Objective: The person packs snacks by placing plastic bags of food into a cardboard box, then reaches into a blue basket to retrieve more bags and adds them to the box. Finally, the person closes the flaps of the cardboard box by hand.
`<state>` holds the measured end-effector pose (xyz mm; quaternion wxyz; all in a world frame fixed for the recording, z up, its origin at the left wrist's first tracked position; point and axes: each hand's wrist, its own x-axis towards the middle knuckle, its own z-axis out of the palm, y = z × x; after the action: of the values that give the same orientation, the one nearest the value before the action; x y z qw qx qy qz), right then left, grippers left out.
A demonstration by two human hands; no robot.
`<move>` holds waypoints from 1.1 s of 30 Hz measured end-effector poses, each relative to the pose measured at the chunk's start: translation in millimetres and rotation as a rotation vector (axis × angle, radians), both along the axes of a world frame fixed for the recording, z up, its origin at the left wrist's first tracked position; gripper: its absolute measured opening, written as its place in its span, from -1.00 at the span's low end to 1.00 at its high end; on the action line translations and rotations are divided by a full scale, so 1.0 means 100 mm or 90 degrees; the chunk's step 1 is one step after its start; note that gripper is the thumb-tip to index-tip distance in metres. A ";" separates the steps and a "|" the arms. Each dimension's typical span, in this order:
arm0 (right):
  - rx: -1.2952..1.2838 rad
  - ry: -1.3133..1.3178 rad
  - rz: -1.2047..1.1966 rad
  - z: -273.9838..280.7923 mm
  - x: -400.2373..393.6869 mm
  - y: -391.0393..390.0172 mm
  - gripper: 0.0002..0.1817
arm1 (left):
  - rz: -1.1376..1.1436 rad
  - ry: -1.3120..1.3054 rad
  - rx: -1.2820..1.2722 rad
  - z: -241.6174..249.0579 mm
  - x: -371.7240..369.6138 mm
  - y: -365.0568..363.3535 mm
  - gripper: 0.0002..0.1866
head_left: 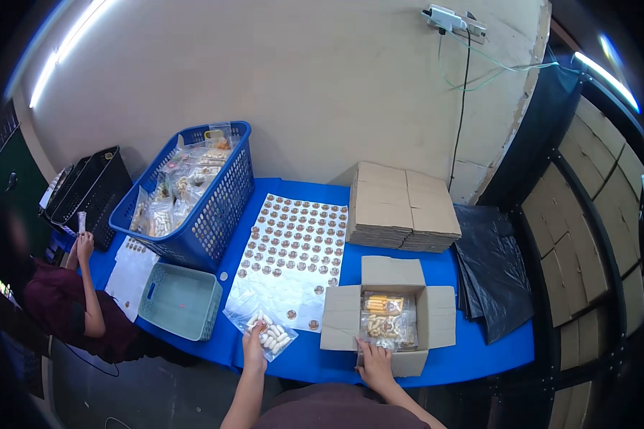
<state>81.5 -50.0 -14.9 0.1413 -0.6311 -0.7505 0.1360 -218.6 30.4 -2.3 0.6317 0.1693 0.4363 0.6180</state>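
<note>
Pinched in my left hand (pixel 254 349) is a clear plastic bag (pixel 273 339) of white, capsule-shaped pieces, held over the front edge of the blue table. My right hand (pixel 375 365) rests at the near side of an open cardboard box (pixel 338 322), its fingers reaching over the edge onto the bags inside; whether they grip anything is hidden. In the box lie clear bags, one with orange sticks (pixel 384 305) and one with pale yellowish pieces (pixel 385 326). Left of the box is a white sheet (pixel 268 289) with rows of round brown stickers.
A blue basket (pixel 215 232) full of bags, a pale green tray (pixel 180 300) and black crates (pixel 93 193) are left. Flattened cartons (pixel 406 204) and black plastic bags (pixel 490 272) lie right. A co-worker (pixel 71 300) stands at far left holding a small packet.
</note>
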 end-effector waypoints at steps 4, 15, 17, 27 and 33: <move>0.000 -0.005 -0.013 -0.04 -0.02 0.04 -0.07 | 0.048 0.084 0.000 0.17 0.11 0.05 -0.79; 0.032 -0.040 0.089 0.07 -0.25 0.61 -0.10 | -0.016 0.080 -0.015 0.08 0.32 -0.04 -0.79; 0.038 -0.041 0.101 0.09 -0.23 0.67 -0.10 | -0.016 0.087 -0.026 0.01 0.37 -0.09 -0.77; 0.002 0.136 0.110 -0.04 -0.08 1.07 -0.05 | -0.099 0.182 0.064 0.20 0.53 -0.09 -0.41; 0.048 0.300 0.066 0.43 -0.20 0.84 -0.17 | -0.231 0.236 0.162 0.26 0.58 -0.10 -0.35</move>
<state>61.7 34.4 27.8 0.3285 -0.5371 -0.7327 0.2584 -160.3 20.7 23.8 0.6150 0.4327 0.4256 0.5034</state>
